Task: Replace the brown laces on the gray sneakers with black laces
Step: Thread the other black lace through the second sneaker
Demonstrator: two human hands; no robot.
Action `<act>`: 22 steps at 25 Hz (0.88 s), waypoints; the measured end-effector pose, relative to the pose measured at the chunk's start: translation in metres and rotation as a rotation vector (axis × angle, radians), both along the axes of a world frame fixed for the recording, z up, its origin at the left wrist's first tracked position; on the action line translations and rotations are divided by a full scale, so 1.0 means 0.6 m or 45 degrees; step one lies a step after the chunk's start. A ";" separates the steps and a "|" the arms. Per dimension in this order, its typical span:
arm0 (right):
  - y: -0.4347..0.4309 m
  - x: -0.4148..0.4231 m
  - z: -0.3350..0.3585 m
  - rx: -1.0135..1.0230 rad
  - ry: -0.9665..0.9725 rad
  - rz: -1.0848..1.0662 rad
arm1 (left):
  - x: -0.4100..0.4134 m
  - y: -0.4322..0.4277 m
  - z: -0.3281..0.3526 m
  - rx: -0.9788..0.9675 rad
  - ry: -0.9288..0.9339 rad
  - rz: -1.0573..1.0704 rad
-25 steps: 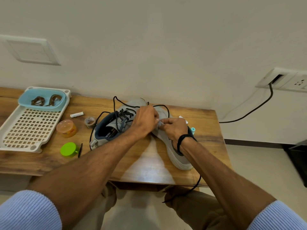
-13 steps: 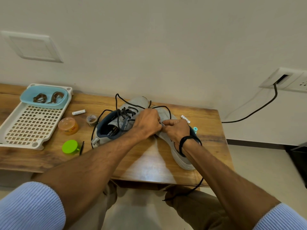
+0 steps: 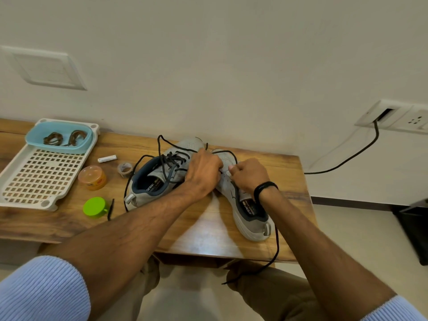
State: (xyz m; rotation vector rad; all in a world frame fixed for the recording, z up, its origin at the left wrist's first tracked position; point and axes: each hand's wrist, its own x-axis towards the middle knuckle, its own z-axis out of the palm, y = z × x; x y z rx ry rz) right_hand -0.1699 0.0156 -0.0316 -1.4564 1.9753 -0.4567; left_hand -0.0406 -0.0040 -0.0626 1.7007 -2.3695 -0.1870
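Two gray sneakers lie on the wooden table [image 3: 208,235]. The left sneaker [image 3: 152,181] carries a black lace [image 3: 172,159] threaded through its eyelets, loose ends looping over the table. The right sneaker [image 3: 251,213] points toward the wall. My left hand [image 3: 203,171] and my right hand [image 3: 249,174] meet over its front part, fingers pinched on a second black lace [image 3: 276,249] whose tail hangs off the table's front edge. The brown laces [image 3: 64,138] lie coiled in a blue tub [image 3: 32,140].
A white perforated tray [image 3: 41,177] holds the blue tub at the far left. An orange jar [image 3: 92,177], a green lid [image 3: 94,206], a tape roll [image 3: 125,169] and a small white tube [image 3: 107,158] lie between tray and shoes. A black cable [image 3: 347,161] runs to a wall socket at right.
Both hands stay pinched together over the right sneaker's front, shifting slightly; the view has drifted a little.
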 end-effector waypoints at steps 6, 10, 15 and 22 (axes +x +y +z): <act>-0.016 -0.021 -0.022 -0.274 0.638 0.353 | -0.015 0.028 0.028 -0.129 0.349 0.159; -0.016 -0.021 -0.039 -0.200 0.689 0.465 | -0.019 0.042 0.019 0.637 0.618 0.231; -0.019 -0.003 -0.042 -0.275 0.872 0.517 | -0.011 0.038 0.021 0.837 0.825 0.269; -0.017 0.016 -0.042 -0.268 0.840 0.518 | 0.003 0.031 0.020 0.799 0.846 0.135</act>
